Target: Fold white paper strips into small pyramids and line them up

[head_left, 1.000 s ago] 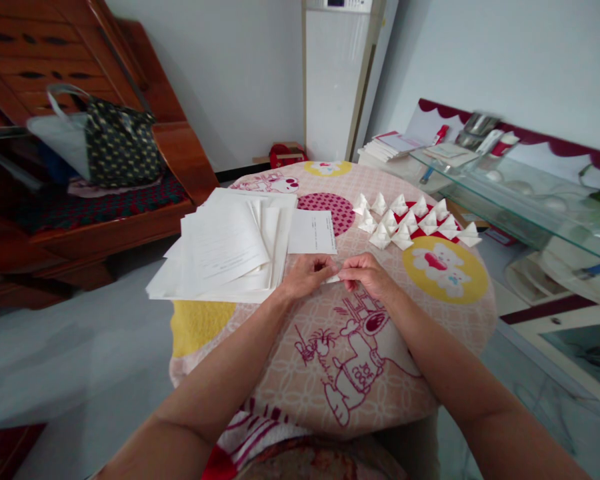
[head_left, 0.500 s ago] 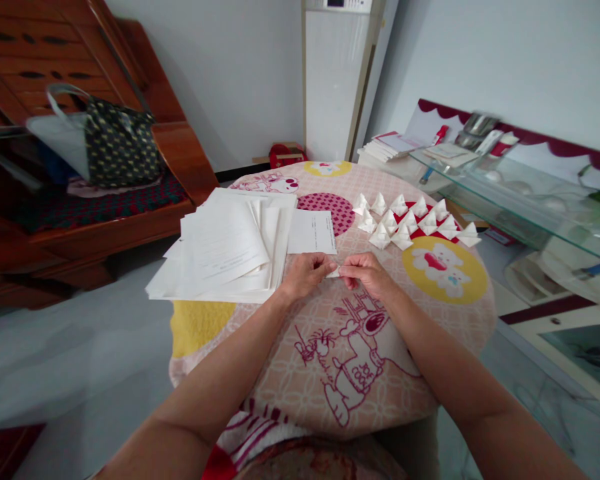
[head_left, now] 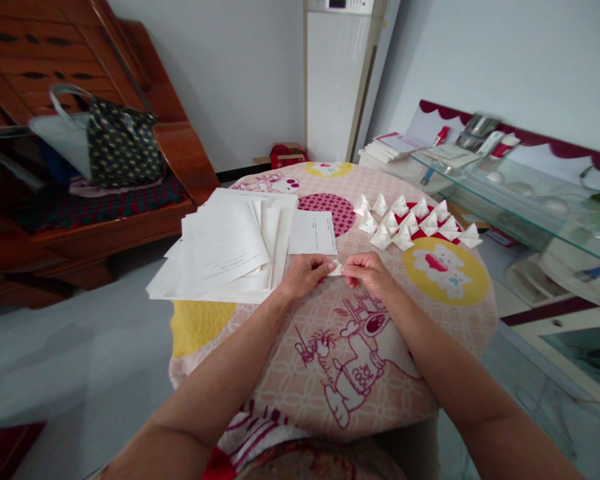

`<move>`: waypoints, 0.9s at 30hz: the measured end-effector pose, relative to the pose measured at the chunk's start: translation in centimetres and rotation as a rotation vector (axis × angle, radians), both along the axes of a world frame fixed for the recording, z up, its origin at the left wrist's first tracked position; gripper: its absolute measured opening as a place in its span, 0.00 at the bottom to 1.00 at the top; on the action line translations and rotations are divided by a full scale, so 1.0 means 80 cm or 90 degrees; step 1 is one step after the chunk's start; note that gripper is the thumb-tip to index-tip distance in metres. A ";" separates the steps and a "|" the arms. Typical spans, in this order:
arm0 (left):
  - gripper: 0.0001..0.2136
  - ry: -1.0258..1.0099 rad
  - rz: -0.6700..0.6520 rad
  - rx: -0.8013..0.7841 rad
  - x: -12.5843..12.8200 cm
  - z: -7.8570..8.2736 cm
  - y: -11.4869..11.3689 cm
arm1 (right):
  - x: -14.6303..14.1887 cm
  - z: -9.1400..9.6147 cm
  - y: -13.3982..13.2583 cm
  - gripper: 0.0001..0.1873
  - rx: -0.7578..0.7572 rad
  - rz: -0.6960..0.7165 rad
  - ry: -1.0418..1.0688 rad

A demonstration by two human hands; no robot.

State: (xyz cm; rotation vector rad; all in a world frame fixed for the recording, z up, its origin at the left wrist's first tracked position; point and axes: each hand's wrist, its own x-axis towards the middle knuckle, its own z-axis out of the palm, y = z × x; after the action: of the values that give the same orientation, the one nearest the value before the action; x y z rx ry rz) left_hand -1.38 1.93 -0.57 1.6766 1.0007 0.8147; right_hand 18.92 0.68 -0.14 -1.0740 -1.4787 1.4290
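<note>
A small folded piece of white paper point(head_left: 335, 269) is pinched between my two hands above the patterned tablecloth point(head_left: 300, 373). My left hand point(head_left: 306, 274) grips its left side, thumb on top. Fingers of my right hand point(head_left: 367, 273) are closed on its right side. Most of the paper is hidden behind my fingers. Just beyond my hands lies a square white sheet point(head_left: 313, 232) with printed lines. To the right, several folded white paper boats point(head_left: 403, 237) stand in loose rows.
A stack of white paper sheets point(head_left: 220, 250) lies on the table's left side. On the right is a glass shelf point(head_left: 510, 193) holding metal containers point(head_left: 480, 125). A wooden bench point(head_left: 180, 160) with a dark patterned bag point(head_left: 123, 143) stands at the left.
A little more of the folded paper shows between my fingers, and its visible part looks more pointed. My hands have barely shifted; the view moved slightly.
</note>
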 end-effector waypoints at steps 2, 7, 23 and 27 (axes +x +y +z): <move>0.26 -0.039 -0.017 -0.043 -0.001 -0.001 0.001 | 0.001 0.001 0.001 0.15 0.022 -0.002 -0.014; 0.26 -0.155 0.000 -0.149 -0.004 -0.002 0.001 | 0.006 -0.002 0.004 0.15 0.074 -0.001 -0.067; 0.20 -0.251 0.042 -0.184 -0.003 -0.004 0.004 | 0.012 -0.005 0.008 0.14 0.053 0.027 -0.052; 0.16 -0.276 0.050 -0.182 -0.002 -0.004 0.005 | 0.012 -0.007 0.008 0.16 0.030 0.007 -0.019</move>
State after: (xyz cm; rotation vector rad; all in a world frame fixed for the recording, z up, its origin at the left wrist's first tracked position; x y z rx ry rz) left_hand -1.58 2.30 -0.89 1.1590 0.8347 0.9842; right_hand 19.89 1.28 -0.70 -1.0641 -1.5349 1.3850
